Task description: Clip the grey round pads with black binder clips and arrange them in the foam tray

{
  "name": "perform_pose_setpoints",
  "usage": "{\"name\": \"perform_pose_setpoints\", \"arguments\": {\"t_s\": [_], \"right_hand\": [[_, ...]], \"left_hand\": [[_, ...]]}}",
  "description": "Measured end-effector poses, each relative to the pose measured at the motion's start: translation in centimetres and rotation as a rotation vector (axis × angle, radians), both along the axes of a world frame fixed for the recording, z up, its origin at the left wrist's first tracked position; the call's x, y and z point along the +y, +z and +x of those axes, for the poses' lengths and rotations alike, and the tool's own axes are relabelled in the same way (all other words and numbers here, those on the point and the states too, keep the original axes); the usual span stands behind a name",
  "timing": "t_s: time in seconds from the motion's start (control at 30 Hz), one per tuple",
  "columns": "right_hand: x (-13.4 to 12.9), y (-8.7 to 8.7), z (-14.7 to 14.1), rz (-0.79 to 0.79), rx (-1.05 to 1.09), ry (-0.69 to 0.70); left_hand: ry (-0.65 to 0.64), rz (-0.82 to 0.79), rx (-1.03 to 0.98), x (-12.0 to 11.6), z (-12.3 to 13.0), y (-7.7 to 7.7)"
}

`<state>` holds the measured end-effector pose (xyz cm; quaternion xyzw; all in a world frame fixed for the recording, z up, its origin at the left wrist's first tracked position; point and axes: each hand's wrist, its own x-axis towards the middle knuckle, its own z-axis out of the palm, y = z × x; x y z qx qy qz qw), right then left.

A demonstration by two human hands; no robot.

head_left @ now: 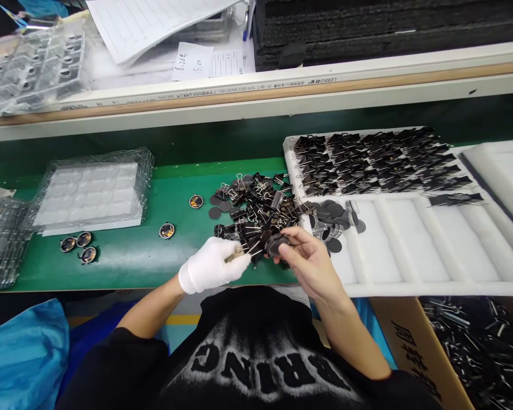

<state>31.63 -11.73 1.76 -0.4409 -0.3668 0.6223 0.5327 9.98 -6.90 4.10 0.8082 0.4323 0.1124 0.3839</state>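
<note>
My left hand [216,265], in a white glove, is closed on a binder clip whose silver wire handles stick out to the right. Bare, my right hand [310,259] pinches several dark round discs [277,245] right beside that clip. Both hands are just in front of a heap of black binder clips [263,208] on the green table [132,259]. Loose dark discs [215,212] lie at the heap's left, and more discs [333,210] rest on the white foam tray [374,250] at its right.
Rows of black clips [367,162] fill the tray's back part. Clear plastic trays [94,191] are stacked at the left, near small round patterned pieces [166,230]. A shelf edge [256,94] crosses behind. A cardboard box [423,353] of clips stands at the lower right.
</note>
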Motion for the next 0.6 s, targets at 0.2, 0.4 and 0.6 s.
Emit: {"name": "perform_pose_setpoints", "arguments": {"t_s": [0.2, 0.4, 0.6], "right_hand": [[0.3, -0.7, -2.4, -0.203, 0.282, -0.223], [0.1, -1.0, -2.1, -0.167, 0.117, -0.177], [-0.2, -1.3, -2.0, -0.165, 0.104, -0.192]], "left_hand": [[0.053, -0.143, -0.045, -1.2, 0.7, -0.5], [0.108, -0.17, -0.06, -1.9, 0.9, -1.0], [-0.077, -0.186, -0.01, -1.3, -0.3, -0.7]]}}
